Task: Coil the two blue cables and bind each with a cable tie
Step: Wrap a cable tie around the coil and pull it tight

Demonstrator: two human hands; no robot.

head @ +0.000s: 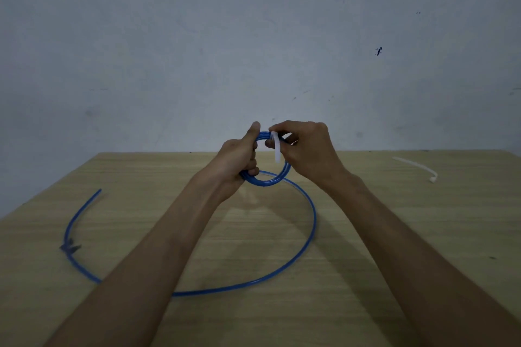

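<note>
Hands work above the far middle of the worktop. The left hand is closed around the left side of the coiled blue cable, thumb up, holding the turns together clear of the surface. The right hand pinches a white cable tie that is looped over the top of the coil, its free end hanging down across the opening. Whether the tail has entered the tie's head cannot be told; the fingers hide it.

Risks, as judged:
- The coil is springy tubing. If the left grip slackens before the tie locks, the turns are likely to spread and the tie may catch only some of them.
- The tie is thin and held by fingertips only. A slip would drop it through the coil.
- The second blue cable lies uncoiled in a wide arc on the worktop, passing under both forearms. A lowered arm could drag it toward the near edge.

Clearances: the far edge meets the wall just behind the hands, so little room exists forward. A spare cable tie lies near the far right corner, well apart from the hands. The loose cable's end rests close to the left edge. The right half of the worktop offers open room.
</note>
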